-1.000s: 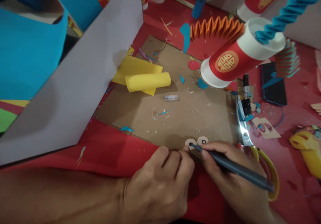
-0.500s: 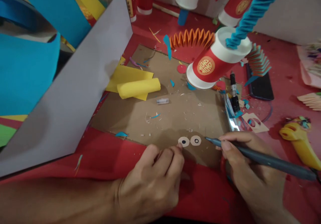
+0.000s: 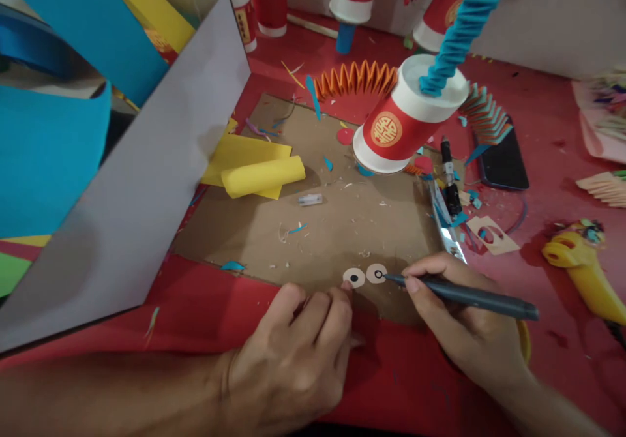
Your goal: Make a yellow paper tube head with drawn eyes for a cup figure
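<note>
In my right hand (image 3: 469, 326) is a dark grey marker pen (image 3: 482, 298), its tip touching the right paper eye (image 3: 374, 270) at a small black ring outline. Beside that lies the left paper eye (image 3: 360, 275), a pale paper round with a filled black dot. The curled fingers of my left hand (image 3: 298, 352) press a fingertip on the lower left edge of this one. Both eyes lie on a brown cardboard sheet (image 3: 337, 235). Beyond them stands a red and white paper cup (image 3: 408, 124) with orange and blue folded paper strips attached.
A grey-white panel (image 3: 147, 156) rises at left, with coloured paper behind it. Rolled yellow paper (image 3: 264, 175), a clear pen cap (image 3: 310, 199) and paper scraps lie on the cardboard. At right are a black pen (image 3: 448, 176), a phone (image 3: 506, 160) and a yellow glue gun (image 3: 581, 267).
My right hand has moved left, bringing the marker pen's tip from beside the right paper eye onto its ring. My left hand stays on the left eye. The view has shifted slightly.
</note>
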{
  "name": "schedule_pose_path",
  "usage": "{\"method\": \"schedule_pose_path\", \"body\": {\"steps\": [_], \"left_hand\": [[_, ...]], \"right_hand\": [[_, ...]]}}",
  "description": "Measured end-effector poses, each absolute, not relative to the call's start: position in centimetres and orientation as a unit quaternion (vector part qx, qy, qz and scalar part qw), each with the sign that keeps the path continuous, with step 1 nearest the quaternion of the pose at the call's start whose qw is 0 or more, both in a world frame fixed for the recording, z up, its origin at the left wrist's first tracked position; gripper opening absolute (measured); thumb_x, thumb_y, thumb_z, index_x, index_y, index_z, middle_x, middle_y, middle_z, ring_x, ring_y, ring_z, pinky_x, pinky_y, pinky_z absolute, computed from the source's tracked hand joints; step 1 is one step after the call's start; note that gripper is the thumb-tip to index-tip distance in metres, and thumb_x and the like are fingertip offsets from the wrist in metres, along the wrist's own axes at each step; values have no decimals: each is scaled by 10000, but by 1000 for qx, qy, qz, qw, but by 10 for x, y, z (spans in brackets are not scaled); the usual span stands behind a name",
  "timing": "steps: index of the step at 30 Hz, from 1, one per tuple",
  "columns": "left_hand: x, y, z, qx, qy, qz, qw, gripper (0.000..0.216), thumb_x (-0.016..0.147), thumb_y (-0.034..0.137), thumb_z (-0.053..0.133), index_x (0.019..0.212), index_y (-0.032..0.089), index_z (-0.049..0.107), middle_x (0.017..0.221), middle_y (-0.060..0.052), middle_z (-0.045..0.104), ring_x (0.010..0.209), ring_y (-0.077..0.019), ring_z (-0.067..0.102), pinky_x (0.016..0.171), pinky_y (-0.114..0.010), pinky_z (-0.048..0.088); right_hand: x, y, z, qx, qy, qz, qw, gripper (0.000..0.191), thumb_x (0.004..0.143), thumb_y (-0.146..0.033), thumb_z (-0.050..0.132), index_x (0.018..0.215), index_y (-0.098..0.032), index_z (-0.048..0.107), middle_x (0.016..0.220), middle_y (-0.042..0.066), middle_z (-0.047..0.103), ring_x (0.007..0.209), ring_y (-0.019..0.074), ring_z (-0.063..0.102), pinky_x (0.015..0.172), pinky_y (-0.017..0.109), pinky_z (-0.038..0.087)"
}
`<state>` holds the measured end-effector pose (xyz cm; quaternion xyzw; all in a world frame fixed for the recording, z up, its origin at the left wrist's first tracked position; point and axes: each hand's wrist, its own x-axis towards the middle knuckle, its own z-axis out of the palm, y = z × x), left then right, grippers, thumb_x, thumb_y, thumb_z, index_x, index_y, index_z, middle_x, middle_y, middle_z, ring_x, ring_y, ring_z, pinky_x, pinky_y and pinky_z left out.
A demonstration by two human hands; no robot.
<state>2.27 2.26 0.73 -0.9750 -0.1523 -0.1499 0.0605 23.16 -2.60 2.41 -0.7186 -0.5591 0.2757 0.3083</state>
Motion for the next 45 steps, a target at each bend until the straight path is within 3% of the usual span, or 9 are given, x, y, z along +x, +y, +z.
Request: {"method": "schedule_pose_path", "body": {"steps": [16, 25, 29, 32, 36, 40, 45], "left_hand": [[23, 24, 9, -970, -166, -163, 65, 321, 836, 209, 639, 1104, 32, 643, 882, -75, 677, 713, -175, 547, 568, -351, 369], [25, 28, 9, -971, -170, -157, 64, 263, 848, 193, 618, 1069, 60, 663, 823, -40, 650, 679, -153, 535, 559, -346, 357], [26, 28, 10, -972, -169, -150, 59, 220, 864, 174, 582, 1041, 76, 670, 801, -28, 633, 663, -147, 525, 553, -345, 335], [25, 27, 9, -973, -165, -154, 48, 187, 871, 173, 562, 996, 88, 671, 852, -45, 647, 679, -154, 530, 560, -344, 336], [23, 28, 8, -973, -168, -152, 34, 176, 869, 177, 554, 985, 99, 661, 928, -70, 661, 709, -168, 540, 588, -351, 353], [22, 26, 11, -973, -164, -161, 16, 181, 864, 167, 554, 989, 95, 664, 879, -62, 659, 709, -170, 549, 584, -351, 350], [24, 18, 13, -958, -138, -245, -51, 111, 837, 172, 600, 744, 144, 655, 729, -18, 630, 620, -133, 515, 530, -330, 292]], "right_hand": [[231, -28, 22, -724, -537, 256, 351, 83, 853, -257, 569, 805, -212, 620, 547, -55, 537, 398, 73, 426, 362, 208, 330], [235, -29, 23, -716, -568, 239, 328, 64, 863, -256, 564, 829, -235, 615, 549, -60, 570, 368, 75, 454, 354, 207, 385], [238, -31, 22, -655, -667, 182, 306, 168, 874, -199, 550, 1001, -267, 635, 819, -1, 741, 643, 155, 694, 581, 268, 570], [239, -34, 17, -557, -766, 159, 279, 307, 888, -147, 532, 1161, -272, 595, 990, 10, 752, 838, 169, 720, 729, 286, 598], [238, -38, 12, -485, -831, 163, 220, 382, 902, -101, 516, 1263, -225, 539, 1099, 42, 729, 947, 162, 698, 771, 283, 589], [235, -35, 16, -486, -839, 144, 198, 373, 927, -89, 430, 1248, -220, 570, 1109, 66, 725, 941, 177, 702, 767, 303, 594], [238, -40, 12, -499, -818, 196, 209, 472, 905, -66, 442, 1331, -262, 500, 1128, 37, 719, 950, 171, 703, 793, 290, 590]]}}
